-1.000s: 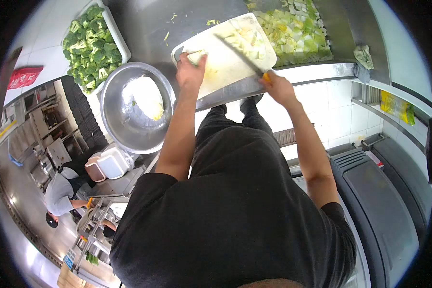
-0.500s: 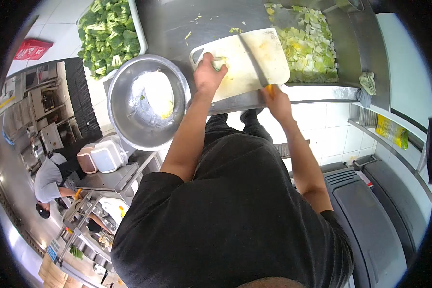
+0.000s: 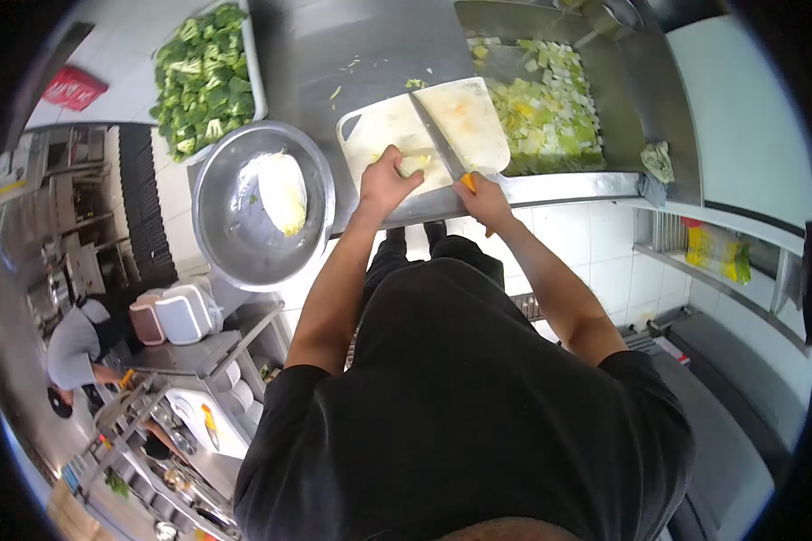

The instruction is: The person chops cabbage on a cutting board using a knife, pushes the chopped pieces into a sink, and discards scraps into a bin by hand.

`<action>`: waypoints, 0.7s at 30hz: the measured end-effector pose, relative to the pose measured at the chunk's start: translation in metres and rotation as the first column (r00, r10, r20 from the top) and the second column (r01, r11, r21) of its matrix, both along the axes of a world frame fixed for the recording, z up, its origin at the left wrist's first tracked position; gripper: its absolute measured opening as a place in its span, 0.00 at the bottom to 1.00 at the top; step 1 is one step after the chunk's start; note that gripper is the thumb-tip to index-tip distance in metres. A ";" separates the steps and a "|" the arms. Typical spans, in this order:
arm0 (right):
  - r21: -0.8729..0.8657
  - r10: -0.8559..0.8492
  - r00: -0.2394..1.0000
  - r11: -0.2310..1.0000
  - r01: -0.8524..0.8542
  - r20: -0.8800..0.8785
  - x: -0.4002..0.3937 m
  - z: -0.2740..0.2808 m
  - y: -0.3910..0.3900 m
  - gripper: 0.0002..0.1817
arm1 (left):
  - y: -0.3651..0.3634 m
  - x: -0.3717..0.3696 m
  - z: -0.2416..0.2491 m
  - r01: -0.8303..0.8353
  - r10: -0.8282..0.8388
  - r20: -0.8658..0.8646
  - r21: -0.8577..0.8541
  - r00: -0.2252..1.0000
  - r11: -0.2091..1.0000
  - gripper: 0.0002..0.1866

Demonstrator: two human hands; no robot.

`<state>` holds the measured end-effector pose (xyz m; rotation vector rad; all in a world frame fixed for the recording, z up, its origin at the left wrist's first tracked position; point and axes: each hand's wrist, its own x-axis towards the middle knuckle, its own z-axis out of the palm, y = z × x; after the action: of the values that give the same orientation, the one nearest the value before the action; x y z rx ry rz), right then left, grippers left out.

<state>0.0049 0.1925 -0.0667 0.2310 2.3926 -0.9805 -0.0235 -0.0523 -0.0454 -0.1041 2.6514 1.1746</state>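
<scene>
On a pale cutting board (image 3: 474,117), my left hand (image 3: 390,185) is closed round a small pale-green vegetable piece (image 3: 415,164), near the board's front edge. My right hand (image 3: 485,203) grips the orange handle of a knife (image 3: 438,135), whose blade lies across the board to the right of the piece. A steel bowl (image 3: 216,252) left of the board holds a whole pale cabbage (image 3: 282,194). Chopped cabbage (image 3: 550,113) fills part of the sink to the right of the board.
A tray of broccoli (image 3: 206,81) stands behind the bowl. Green scraps (image 3: 336,92) lie on the steel counter (image 3: 307,54). A cloth (image 3: 657,162) hangs over the sink's edge. At the far left a person (image 3: 77,343) in grey bends over another work surface.
The whole view has shifted. My left hand and the piece have moved towards the board's front edge, and the knife has come nearer to them.
</scene>
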 end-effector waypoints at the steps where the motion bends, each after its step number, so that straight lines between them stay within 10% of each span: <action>1: -0.030 -0.046 0.994 0.998 0.049 0.099 -0.006 0.027 -0.005 0.24 | -0.001 0.005 0.001 -0.089 0.088 0.018 0.118 0.996 0.989 0.25; 2: -0.047 -0.091 0.976 0.994 0.102 0.198 -0.011 0.057 -0.011 0.23 | -0.004 0.009 -0.002 -0.172 0.176 0.015 0.301 0.984 0.938 0.26; 8: -0.220 0.045 0.875 0.961 -0.171 -0.482 -0.011 -0.057 0.010 0.15 | -0.033 0.058 0.105 -0.445 0.457 0.150 0.615 0.876 0.651 0.22; 10: -0.554 -0.089 0.996 0.828 0.087 0.025 -0.008 -0.046 0.004 0.11 | -0.060 0.091 0.133 -0.505 0.526 0.248 0.749 0.814 0.428 0.21; 17: -0.317 0.015 0.999 0.949 0.000 0.044 0.001 -0.036 0.001 0.19 | -0.181 0.203 0.136 -0.304 0.734 0.285 0.946 0.616 -0.112 0.14; 21: -0.263 0.021 0.999 0.965 -0.011 0.032 0.005 -0.035 -0.010 0.18 | -0.275 0.272 0.074 -0.206 0.847 0.474 0.878 0.241 -0.433 0.19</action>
<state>0.0100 0.1825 -0.1021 0.1289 2.2001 -1.2609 0.2489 -0.3273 0.0285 -1.4743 0.7652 3.5440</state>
